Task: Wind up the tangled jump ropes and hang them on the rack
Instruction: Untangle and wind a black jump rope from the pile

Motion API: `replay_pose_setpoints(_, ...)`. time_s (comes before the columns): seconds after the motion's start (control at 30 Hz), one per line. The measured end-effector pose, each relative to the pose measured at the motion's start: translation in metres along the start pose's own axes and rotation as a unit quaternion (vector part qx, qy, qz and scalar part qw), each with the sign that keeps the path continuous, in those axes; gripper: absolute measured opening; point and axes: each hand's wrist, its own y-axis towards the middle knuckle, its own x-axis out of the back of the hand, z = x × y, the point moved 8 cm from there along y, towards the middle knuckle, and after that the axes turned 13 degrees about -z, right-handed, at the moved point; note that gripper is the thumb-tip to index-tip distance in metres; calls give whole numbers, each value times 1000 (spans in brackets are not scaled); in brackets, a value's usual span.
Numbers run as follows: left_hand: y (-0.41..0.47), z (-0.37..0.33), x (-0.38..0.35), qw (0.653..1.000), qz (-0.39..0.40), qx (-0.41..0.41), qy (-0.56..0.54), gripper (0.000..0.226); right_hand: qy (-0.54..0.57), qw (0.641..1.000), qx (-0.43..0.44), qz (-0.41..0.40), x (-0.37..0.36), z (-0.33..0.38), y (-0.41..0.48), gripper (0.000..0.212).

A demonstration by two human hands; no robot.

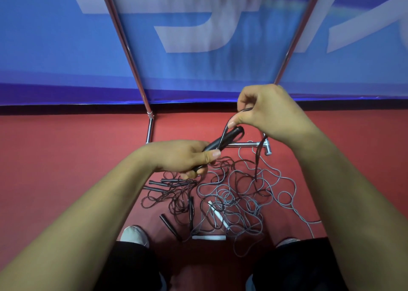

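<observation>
My left hand (185,156) grips the black handles (223,140) of a jump rope, held slanting up to the right. My right hand (262,111) pinches that rope's dark cord (258,156) just above the handles; the cord hangs down from it into the pile. On the red floor below lies a tangle of jump ropes: dark cords with black handles (167,224) on the left, grey cords (242,200) with white handles (217,215) on the right. The chrome rack (123,39) stands behind the pile, its two uprights rising out of the frame and its foot bar (245,145) on the floor.
A blue banner with white lettering (198,36) hangs right behind the rack. My two shoes (134,233) and dark trouser legs stand at the near edge of the pile. Red floor (66,149) stretches to both sides.
</observation>
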Motion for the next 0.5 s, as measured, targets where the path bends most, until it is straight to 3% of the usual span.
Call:
replay_pose_setpoints(0.13,-2,-4,0,999,0,-37,30,22,57,998,-28,25,-6,-4,-2,39)
replay_pose_setpoints(0.33,-1,-18,11,986,-45,-122,-108,13,230,968,-94,32,-12,-25,5,7)
replay_pose_setpoints(0.5,-2,-18,16,970,-55,-115,-205,16,217,973,-70,41,-22,-35,10,29)
